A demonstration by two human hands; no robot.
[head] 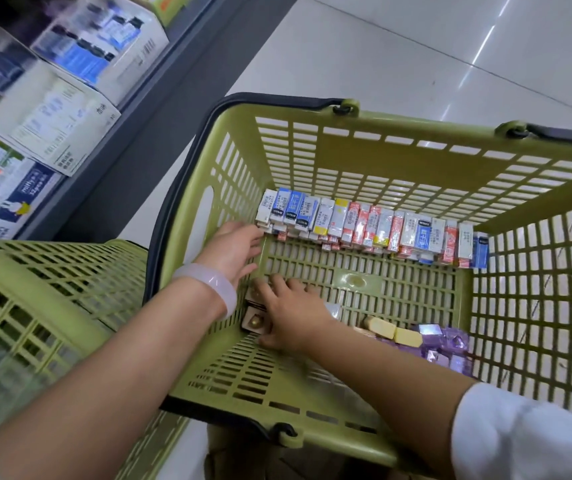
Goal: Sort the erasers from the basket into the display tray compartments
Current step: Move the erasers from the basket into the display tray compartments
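Note:
A green slatted basket (357, 150) stands on the floor in front of me. Along its far wall lies a row of boxed erasers (371, 225) in blue, white and red sleeves. Near its front right corner lie yellow erasers (393, 332) and purple wrapped ones (447, 344). Both hands reach into the left corner. My left hand (234, 249), with a pale bangle at the wrist, has its fingers spread beside the row's left end. My right hand (293, 315) rests palm down over small brown boxed erasers (253, 322); whether it grips one is hidden.
A second green basket (52, 271) sits to the left, touching the first. Grey shop shelves with cartons of eraser boxes (70, 98) run along the left. Pale tiled floor (416, 46) lies beyond the basket.

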